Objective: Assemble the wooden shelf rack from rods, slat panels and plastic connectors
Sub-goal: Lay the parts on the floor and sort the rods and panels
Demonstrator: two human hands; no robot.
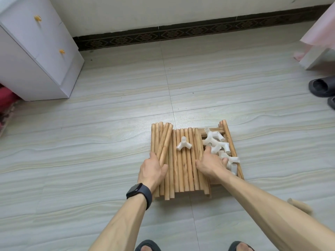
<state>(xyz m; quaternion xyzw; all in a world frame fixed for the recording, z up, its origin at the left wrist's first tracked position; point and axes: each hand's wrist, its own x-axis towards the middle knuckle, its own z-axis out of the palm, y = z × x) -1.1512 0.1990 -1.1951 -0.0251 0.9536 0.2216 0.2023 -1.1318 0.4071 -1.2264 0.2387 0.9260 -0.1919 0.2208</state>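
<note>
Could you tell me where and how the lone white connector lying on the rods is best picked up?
Pinch the lone white connector at its central hub, coming straight down from above: its tube arms splay outward over the rods, leaving notches for fingertips, and nothing covers it.

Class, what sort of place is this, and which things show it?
Probably a room in a home, perhaps a bedroom: a tiled floor, a white drawer cabinet by the wall, and dark slippers at the side.

Home rm: tiled floor (108, 124), white cabinet (36, 51) (slippers (320, 87) nearby).
</note>
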